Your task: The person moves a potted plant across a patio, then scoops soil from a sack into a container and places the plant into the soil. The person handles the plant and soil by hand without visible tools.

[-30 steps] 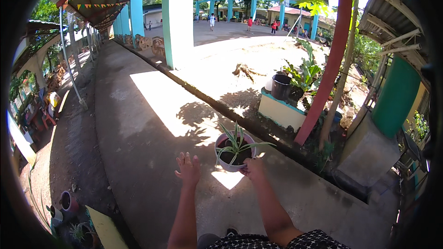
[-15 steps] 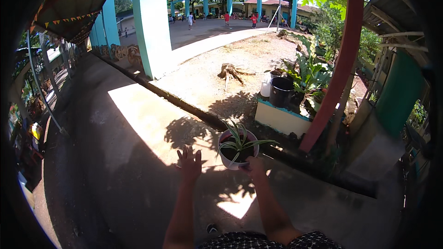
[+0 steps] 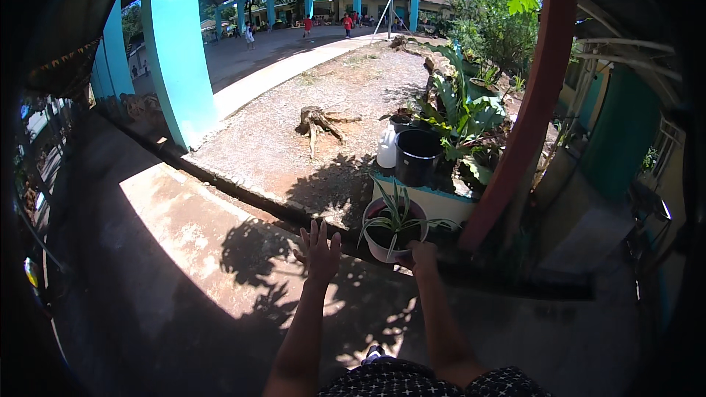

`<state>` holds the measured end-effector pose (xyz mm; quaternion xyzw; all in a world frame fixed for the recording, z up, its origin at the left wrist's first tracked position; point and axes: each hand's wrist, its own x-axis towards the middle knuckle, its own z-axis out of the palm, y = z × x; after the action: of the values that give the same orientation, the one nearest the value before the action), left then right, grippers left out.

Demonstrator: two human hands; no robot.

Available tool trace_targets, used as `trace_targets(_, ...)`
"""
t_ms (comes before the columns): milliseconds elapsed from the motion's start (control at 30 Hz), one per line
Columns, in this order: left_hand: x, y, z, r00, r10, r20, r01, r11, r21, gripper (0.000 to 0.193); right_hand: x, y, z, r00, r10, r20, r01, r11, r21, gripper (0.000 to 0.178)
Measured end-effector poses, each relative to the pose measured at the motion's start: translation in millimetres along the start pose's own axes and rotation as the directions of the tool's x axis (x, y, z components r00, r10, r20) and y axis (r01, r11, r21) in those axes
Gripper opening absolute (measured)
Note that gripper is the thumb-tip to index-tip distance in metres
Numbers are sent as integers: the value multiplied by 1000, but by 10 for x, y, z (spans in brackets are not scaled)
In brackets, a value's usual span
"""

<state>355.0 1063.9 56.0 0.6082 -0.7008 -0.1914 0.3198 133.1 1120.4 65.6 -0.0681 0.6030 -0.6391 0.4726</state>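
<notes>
Above a concrete walkway point(image 3: 176, 231): a person wearing a dark, patterned garment point(image 3: 401, 382) is reaching both bare arms forward.
Right hand: this hand point(image 3: 419, 257) is gripping the near right side of a round, pale flowerpot point(image 3: 380, 247), with its fingers curling in against the wall.
Flowerpot: it is hanging in the air in the right hand, slightly right of centre, its mouth facing up and showing dark soil inside.
Spider plant: this potted plant point(image 3: 398, 215) is sending long, narrow, pale-striped leaves up from the soil and out over the rim on both sides.
Left hand: this hand point(image 3: 321, 251) is holding nothing; its fingers are spreading wide just left of the flowerpot, apart from it.
Planter box: beyond the flowerpot, a low cream box with a teal top edge point(image 3: 450, 207) is supporting a black bucket point(image 3: 416, 160), and a white plastic jug point(image 3: 386, 148) is standing just beside the bucket.
Bare ground: past a narrow drain point(image 3: 232, 195), a gnarled tree stump point(image 3: 318, 121) is lying in the sun.
Posts: a turquoise pillar point(image 3: 173, 51) is rising at left, and a dark red post point(image 3: 521, 117) is leaning at right.
Covered court: small, distant people point(image 3: 347, 24) are standing about.
</notes>
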Motion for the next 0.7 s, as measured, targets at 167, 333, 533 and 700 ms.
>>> trace_targets(167, 878, -101, 327, 983, 157, -97, -165, 983, -84, 57, 641, -270, 502, 998, -46, -51, 48, 998, 49, 18)
trace_targets(333, 1752, -133, 647, 990, 135, -37, -133, 990, 58, 52, 1323, -356, 876, 987, 122, -106, -116, 991, 60, 18)
trace_targets(533, 2955, -92, 945, 951, 307, 33, -303, 948, -101, 52, 1925, -501, 1338, 965, 67, -253, -43, 994, 101, 19)
trace_targets(700, 3600, 148, 1211, 947, 242, 209, -242, 970, -26, 52, 2236, -547, 1451, 946, 3, -325, 64, 979, 194, 20)
